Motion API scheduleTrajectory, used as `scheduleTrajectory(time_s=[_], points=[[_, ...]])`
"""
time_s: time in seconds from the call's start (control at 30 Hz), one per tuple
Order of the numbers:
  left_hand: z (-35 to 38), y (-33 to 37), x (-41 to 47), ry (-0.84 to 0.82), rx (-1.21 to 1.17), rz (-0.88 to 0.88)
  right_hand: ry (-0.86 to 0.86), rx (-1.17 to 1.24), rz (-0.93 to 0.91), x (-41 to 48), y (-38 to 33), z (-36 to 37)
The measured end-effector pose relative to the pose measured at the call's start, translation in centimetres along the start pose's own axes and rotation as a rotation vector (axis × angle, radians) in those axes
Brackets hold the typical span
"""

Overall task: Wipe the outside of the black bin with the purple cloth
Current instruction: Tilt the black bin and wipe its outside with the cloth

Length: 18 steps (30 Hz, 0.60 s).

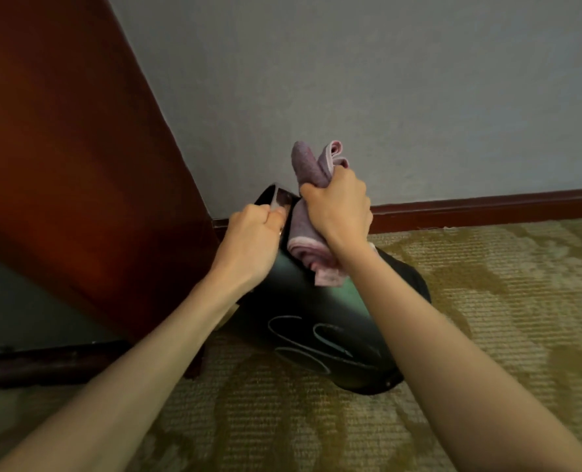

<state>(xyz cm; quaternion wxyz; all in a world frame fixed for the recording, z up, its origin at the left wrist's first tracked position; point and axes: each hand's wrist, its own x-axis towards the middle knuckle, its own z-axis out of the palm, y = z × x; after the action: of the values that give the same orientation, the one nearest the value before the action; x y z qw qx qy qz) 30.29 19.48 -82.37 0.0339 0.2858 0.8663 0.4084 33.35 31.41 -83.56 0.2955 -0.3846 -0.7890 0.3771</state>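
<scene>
From my station I read a grey wall (351, 80) behind the black bin (303, 308), a red-brown wooden panel (61, 148) to its left, and patterned carpet (487, 301) under it. The bin leans at a tilt in that corner, rim toward the wall. The left hand (252, 240) is clenched on the bin's rim. The right hand (337, 209), just beside it, grips the bunched purple cloth (311, 165), whose lower end lies against the bin's outer side.

Tilted black bin (303, 301), bunched purple cloth (308, 165)
</scene>
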Motion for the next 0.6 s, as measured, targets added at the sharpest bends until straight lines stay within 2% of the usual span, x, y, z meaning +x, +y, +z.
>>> scheduleTrajectory(time_s=[0.3,0.6], points=[[0.6,0.6,-0.7,-0.006,0.072,0.129,-0.310,-0.037,0.210,7.0,2.0,1.4],[1.1,1.3,0.4,-0.040,0.148,0.153,-0.257,-0.011,0.183,7.5,4.9,0.1]])
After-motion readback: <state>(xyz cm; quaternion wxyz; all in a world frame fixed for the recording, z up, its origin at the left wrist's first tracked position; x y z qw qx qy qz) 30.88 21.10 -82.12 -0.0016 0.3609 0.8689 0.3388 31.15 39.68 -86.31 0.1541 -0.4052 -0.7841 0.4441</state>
